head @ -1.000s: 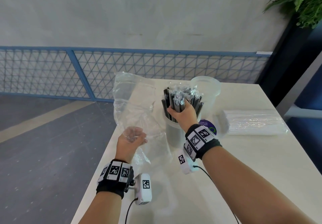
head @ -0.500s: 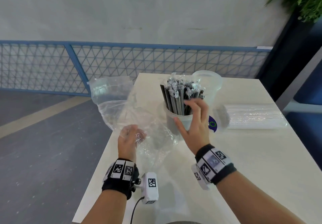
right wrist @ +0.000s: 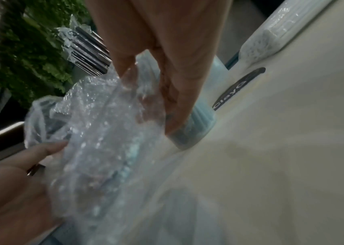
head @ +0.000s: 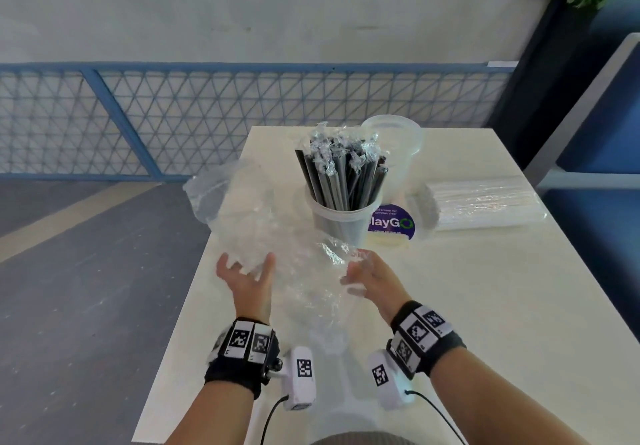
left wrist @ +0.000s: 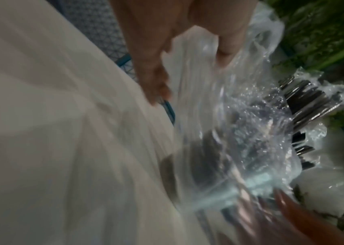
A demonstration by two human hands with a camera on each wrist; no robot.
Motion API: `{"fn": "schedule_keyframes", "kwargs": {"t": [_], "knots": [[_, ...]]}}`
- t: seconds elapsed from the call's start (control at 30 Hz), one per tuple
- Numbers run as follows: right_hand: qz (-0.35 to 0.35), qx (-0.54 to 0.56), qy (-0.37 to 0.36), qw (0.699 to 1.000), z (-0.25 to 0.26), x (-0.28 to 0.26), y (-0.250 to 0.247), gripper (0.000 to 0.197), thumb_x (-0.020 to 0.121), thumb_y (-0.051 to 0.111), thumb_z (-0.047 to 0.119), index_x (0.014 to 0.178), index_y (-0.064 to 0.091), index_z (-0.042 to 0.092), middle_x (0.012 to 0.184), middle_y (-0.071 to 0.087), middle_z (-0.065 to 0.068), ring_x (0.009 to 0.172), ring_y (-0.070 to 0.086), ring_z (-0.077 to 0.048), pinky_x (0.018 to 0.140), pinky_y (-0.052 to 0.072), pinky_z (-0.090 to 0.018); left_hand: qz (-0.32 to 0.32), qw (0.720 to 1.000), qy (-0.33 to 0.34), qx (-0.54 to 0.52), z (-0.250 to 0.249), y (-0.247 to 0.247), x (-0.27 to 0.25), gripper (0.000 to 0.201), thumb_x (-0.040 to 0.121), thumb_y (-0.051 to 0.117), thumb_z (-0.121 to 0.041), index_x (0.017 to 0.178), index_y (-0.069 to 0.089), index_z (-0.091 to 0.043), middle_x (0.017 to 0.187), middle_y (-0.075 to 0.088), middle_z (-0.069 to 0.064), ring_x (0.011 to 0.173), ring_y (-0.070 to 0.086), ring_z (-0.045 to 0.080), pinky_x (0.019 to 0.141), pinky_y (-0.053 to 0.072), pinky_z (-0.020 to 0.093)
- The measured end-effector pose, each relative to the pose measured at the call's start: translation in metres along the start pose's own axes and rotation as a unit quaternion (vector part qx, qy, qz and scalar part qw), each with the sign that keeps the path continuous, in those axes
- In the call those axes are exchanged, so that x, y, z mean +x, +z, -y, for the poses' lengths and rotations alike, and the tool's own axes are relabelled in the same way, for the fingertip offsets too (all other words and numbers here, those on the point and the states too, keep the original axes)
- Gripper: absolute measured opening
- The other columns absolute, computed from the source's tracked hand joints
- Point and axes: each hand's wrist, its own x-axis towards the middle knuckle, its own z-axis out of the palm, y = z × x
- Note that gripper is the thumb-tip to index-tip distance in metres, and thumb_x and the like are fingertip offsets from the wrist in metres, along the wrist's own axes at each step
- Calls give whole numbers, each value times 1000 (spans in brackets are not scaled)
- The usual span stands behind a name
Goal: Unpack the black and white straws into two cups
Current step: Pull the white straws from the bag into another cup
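Note:
Black straws (head: 341, 181), their tips still in thin wrappers, stand bunched in a clear cup (head: 341, 228) at mid-table. Just behind it is a second clear cup (head: 393, 140) with nothing in it. A sealed pack of white straws (head: 485, 205) lies to the right. The crumpled clear bag (head: 270, 233) hangs between my hands in front of the cup. My left hand (head: 246, 273) touches its left side with spread fingers. My right hand (head: 365, 276) meets its right side, fingers fairly straight (right wrist: 173, 92) and partly veiled by the plastic.
A white lid with a purple label (head: 391, 225) lies beside the cup of black straws. The white table (head: 485, 306) ends at a left edge close to my left hand. Beyond are grey floor and a blue mesh fence (head: 173, 115).
My right hand left the black straws in the cup and drew back to the bag. My left hand loosened its grip, its fingers now spread. The bag has sunk lower.

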Motion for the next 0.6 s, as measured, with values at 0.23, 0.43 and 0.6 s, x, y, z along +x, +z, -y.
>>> {"fn": "schedule_keyframes", "kwargs": {"t": [0.23, 0.43, 0.6], "knots": [[81, -66, 42, 994, 11, -1, -20, 18, 94, 47, 11, 110, 53, 16, 79, 54, 2, 73, 60, -14, 77, 49, -30, 61, 879, 216, 420, -11, -19, 25, 63, 72, 72, -44, 124, 46, -20, 114, 57, -6, 106, 52, 14, 109, 21, 44], [68, -147, 24, 986, 6, 11, -28, 13, 94, 50, 18, 106, 54, 15, 90, 59, 2, 72, 62, -11, 75, 51, -28, 20, 935, 117, 333, -5, -24, 37, 13, 88, 53, -13, 98, 47, -7, 80, 57, 11, 66, 59, 34, 66, 47, 39], [-90, -285, 10, 954, -8, 23, -38, 33, 89, 56, 14, 120, 46, 17, 114, 55, -12, 97, 59, -25, 80, 45, -30, -29, 944, 94, 314, -3, -38, 49, 15, 89, 37, 2, 92, 37, -12, 76, 55, 14, 41, 47, 25, 50, 42, 34]]}}
